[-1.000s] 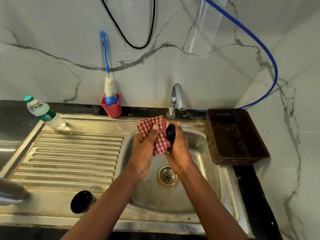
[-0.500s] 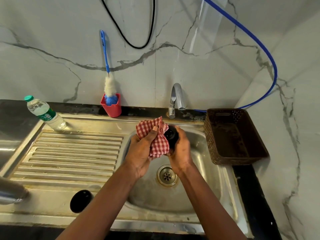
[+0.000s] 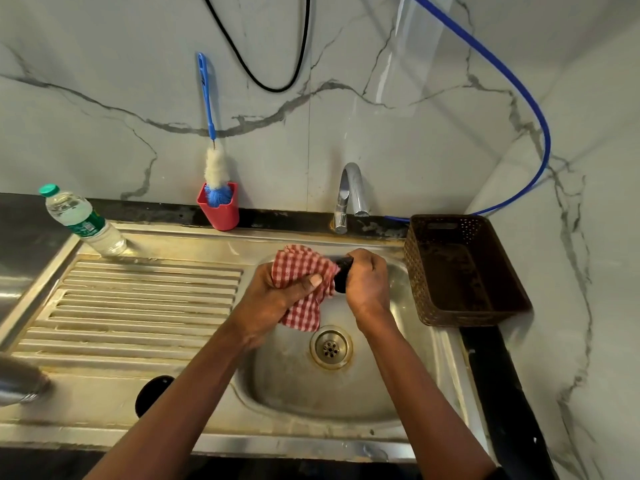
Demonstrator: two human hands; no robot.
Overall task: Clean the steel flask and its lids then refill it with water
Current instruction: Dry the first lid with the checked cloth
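Over the sink basin (image 3: 346,396), my left hand (image 3: 277,299) grips a red-and-white checked cloth (image 3: 301,285) and presses it against a small black lid (image 3: 342,277). My right hand (image 3: 367,285) is closed around that lid, which is mostly hidden by my fingers. A second black lid (image 3: 150,393) lies on the front of the draining board, partly covered by my left forearm. The steel flask (image 3: 19,381) lies at the far left edge, only its end showing.
A plastic water bottle (image 3: 81,220) stands at the back left of the drainboard. A red cup (image 3: 219,209) holds a blue-handled bottle brush (image 3: 211,126) against the wall. The tap (image 3: 349,195) stands behind the basin. A brown basket (image 3: 464,271) sits to the right.
My right hand has turned over the lid so its back faces up, and less of the lid shows. The cloth has shifted slightly left with my left hand.
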